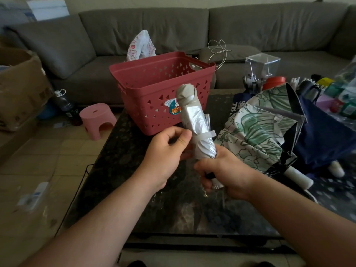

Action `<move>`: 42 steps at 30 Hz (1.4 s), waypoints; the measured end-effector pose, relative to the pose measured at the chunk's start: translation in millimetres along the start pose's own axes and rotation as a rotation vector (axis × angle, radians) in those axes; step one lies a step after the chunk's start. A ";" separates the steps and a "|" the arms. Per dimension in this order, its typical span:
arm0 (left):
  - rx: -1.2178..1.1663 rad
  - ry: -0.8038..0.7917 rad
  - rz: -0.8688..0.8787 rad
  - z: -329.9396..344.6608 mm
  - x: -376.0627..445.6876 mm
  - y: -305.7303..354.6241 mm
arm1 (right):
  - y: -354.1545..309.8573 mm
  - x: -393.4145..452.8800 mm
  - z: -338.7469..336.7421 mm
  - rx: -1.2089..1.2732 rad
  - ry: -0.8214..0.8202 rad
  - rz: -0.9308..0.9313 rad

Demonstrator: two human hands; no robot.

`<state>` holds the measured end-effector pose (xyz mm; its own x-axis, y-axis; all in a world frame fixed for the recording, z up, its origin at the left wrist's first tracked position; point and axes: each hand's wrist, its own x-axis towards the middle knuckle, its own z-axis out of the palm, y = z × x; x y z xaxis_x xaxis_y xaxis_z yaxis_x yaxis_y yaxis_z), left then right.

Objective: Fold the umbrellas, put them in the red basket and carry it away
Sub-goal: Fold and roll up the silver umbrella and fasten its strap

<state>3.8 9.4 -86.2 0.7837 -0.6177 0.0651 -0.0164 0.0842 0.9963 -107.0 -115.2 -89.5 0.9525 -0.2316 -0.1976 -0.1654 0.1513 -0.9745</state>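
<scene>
Both hands grip one rolled silver umbrella (194, 120): right hand (225, 174) clutches its handle, left hand (165, 147) pinches its strap.
One red basket (154, 87) stands at 12 o'clock; two more umbrellas, leaf-print umbrella (256, 130) and navy umbrella (323, 135), lie at 2 o'clock.

Both bare forearms reach forward and converge. The left hand (169, 149) has its fingers curled, thumb and forefinger pinching a strap just past the fingertips. The right hand (225, 172), lower and knuckles up, is curled tight round a handle beneath its fingers.
</scene>
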 end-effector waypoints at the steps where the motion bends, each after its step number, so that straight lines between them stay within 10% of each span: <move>1: 0.011 0.005 0.009 0.2 -0.5 0.0 | -0.6 -0.2 0.3 -0.017 -0.004 -0.004; 14: 0.221 0.046 0.099 -0.6 -2.0 -1.5 | -1.8 -0.8 5.8 -0.092 0.078 -0.036; 25: -0.207 -0.085 -0.239 -4.1 3.4 6.7 | -7.8 -2.8 -2.5 0.037 -0.118 0.065; 42: 0.251 0.016 -0.079 7.7 -5.7 -0.6 | -1.6 3.5 -1.0 -0.114 0.157 -0.068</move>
<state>-5.5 6.8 -86.8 0.7985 -0.6018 -0.0122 -0.1069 -0.1618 0.9810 -103.6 -117.3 -88.7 0.9125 -0.3857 -0.1361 -0.1383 0.0223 -0.9901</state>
